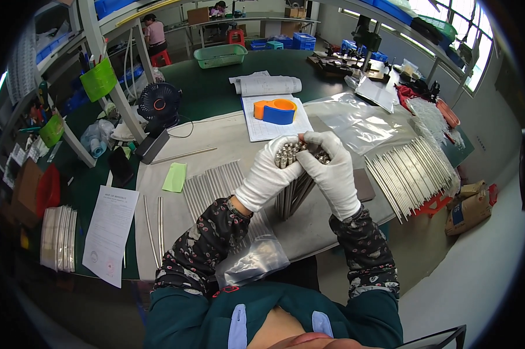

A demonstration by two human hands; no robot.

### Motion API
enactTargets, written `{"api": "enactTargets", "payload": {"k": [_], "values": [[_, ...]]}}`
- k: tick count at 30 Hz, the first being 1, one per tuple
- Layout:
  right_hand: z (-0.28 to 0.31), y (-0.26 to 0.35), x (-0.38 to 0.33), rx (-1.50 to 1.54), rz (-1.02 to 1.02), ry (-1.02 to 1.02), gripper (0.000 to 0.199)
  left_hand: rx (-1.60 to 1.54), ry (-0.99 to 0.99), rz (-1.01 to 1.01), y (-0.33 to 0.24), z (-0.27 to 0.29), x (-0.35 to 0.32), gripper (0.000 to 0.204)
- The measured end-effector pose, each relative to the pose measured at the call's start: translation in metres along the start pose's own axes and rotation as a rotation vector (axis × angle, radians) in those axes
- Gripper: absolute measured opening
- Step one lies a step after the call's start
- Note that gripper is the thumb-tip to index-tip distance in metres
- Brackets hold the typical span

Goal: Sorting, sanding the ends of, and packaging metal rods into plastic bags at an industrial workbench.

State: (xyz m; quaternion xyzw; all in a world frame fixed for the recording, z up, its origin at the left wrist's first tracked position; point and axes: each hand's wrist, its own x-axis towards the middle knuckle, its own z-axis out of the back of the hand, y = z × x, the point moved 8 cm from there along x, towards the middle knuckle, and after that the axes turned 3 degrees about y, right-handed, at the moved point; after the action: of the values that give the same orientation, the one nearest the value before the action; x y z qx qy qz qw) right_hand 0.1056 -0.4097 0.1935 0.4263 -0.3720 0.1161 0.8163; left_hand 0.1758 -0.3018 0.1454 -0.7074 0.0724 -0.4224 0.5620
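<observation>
A bundle of thin metal rods (293,200) stands on end on the cloth-covered bench, its shiny tips level with my fingers. Around the left side of the bundle, near the top, my white-gloved left hand (269,177) is closed. My right hand (334,174), also gloved, grips the other side, with its thumb across the rod tips. Behind my left forearm, more rods (213,185) lie side by side. A clear plastic bag (254,260) lies at the bench's front edge. The rods' lower ends are partly hidden by my hands.
Loose rods (414,177) are spread at the right; a few rods (160,224) lie at the left. Beyond my hands are a blue-and-orange tape roll (277,111) on papers (256,129) and clear plastic sheets (367,125). A black fan (159,103) stands at back left.
</observation>
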Motion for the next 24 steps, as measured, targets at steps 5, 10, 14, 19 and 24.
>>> {"api": "enactTargets", "payload": {"k": [5, 10, 14, 19, 24], "values": [[0.001, -0.003, 0.0, 0.089, -0.126, -0.031, 0.018, 0.019, -0.09, 0.011, -0.002, 0.005, -0.004, 0.034], [-0.003, -0.012, 0.0, 0.191, -0.234, -0.059, 0.018, -0.017, -0.12, 0.06, 0.005, 0.01, -0.004, 0.028], [-0.005, -0.01, 0.004, 0.166, -0.188, -0.027, 0.022, 0.023, -0.082, 0.035, 0.004, 0.007, -0.004, 0.028], [-0.009, 0.005, 0.007, 0.037, -0.002, 0.064, 0.021, 0.044, -0.062, 0.02, -0.003, 0.005, -0.005, 0.035], [-0.004, 0.006, 0.006, 0.022, 0.013, 0.038, 0.014, 0.192, 0.01, 0.037, -0.01, 0.005, -0.005, 0.031]]}}
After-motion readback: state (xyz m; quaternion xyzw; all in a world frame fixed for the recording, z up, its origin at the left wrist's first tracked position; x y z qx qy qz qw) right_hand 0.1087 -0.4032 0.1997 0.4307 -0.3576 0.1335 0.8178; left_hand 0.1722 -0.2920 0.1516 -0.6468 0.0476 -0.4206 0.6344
